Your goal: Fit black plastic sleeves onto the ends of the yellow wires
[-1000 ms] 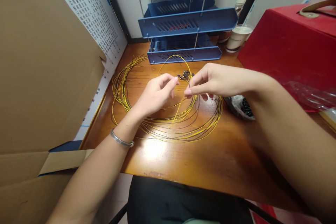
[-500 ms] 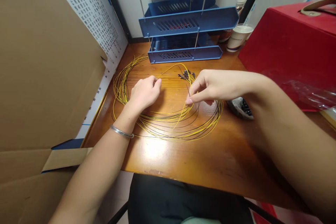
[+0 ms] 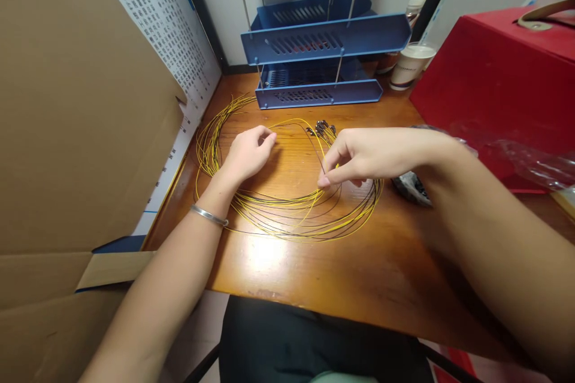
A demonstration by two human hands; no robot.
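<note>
A coil of thin yellow and black wires (image 3: 287, 215) lies in loops on the wooden desk (image 3: 341, 275). Small dark metal terminals (image 3: 320, 128) cluster at the wire ends on the far side of the coil. My left hand (image 3: 246, 152), with a silver bracelet on the wrist, rests on the left part of the coil, its fingers curled and pinching a yellow wire near the top of the loop. My right hand (image 3: 359, 155) hovers just right of the terminals, thumb and forefinger pinched on a thin wire above the coil.
A blue stacked letter tray (image 3: 318, 42) stands at the back. A paper cup (image 3: 408, 64) sits beside it. A red box (image 3: 494, 78) and a clear plastic bag (image 3: 530, 161) fill the right. A small bag of dark parts (image 3: 411, 187) lies under my right forearm. Cardboard (image 3: 76, 119) walls the left.
My left hand moved left and down from beside the terminals onto the coil's left side. The right hand lowered slightly, and the raised yellow loop now lies flatter.
</note>
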